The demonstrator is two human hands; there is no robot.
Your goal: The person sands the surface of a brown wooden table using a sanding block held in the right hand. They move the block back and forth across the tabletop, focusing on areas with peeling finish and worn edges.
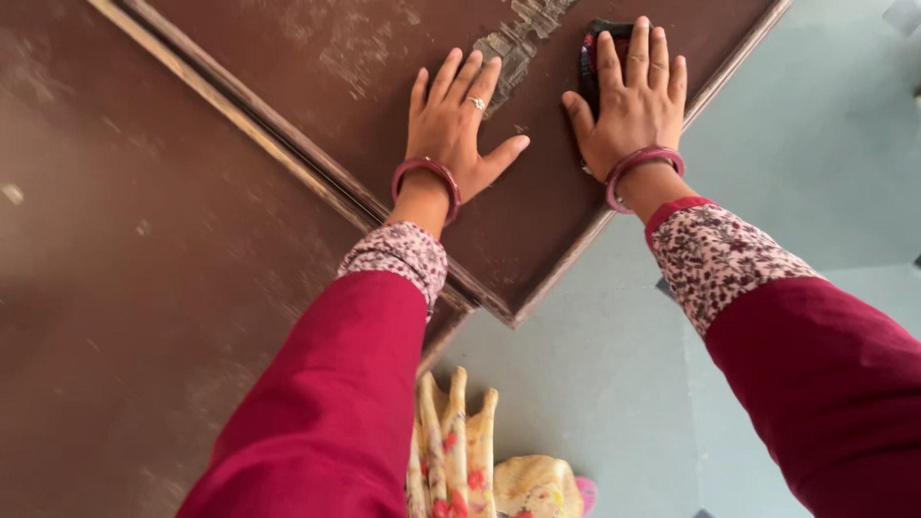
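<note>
Head cam: right hand [633, 105] fingers together, flat atop dark pad [595, 58]; left hand [456, 120] splayed on brown board [365, 86].

The left hand [451, 125] lies flat on the door panel [365, 58], just right of the panel's raised strip [288, 158] and left of the scraped patch [518, 38]. The right hand [633, 101] lies further right on the panel, near its edge, pressing on a pad [587, 58]. Below the panel's corner lies the floor [595, 384].
</note>
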